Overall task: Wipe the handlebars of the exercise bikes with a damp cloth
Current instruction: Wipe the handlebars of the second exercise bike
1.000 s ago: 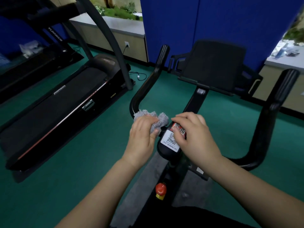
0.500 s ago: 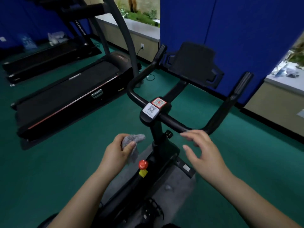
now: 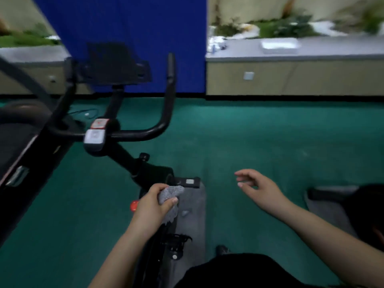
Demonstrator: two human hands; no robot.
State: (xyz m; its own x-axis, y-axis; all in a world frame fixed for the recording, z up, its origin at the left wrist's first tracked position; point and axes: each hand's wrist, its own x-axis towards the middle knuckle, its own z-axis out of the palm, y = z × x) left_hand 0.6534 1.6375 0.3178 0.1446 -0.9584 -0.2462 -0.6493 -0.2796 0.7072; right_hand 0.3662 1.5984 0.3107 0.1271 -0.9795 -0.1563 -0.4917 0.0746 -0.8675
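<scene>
1. Left hand [image 3: 152, 206] gripping grey cloth [image 3: 169, 197], bunched, low beside bike frame [image 3: 145, 173].
2. Right hand [image 3: 259, 189] empty, fingers loosely spread, above green floor [image 3: 249, 142].
3. Black handlebars [image 3: 145, 133] far left, well apart from both hands.

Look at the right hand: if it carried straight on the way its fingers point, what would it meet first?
The right hand points left, towards the bike frame and the cloth held in the left hand. Only bare green floor shows between; depth is unclear, so probably the frame.
</scene>
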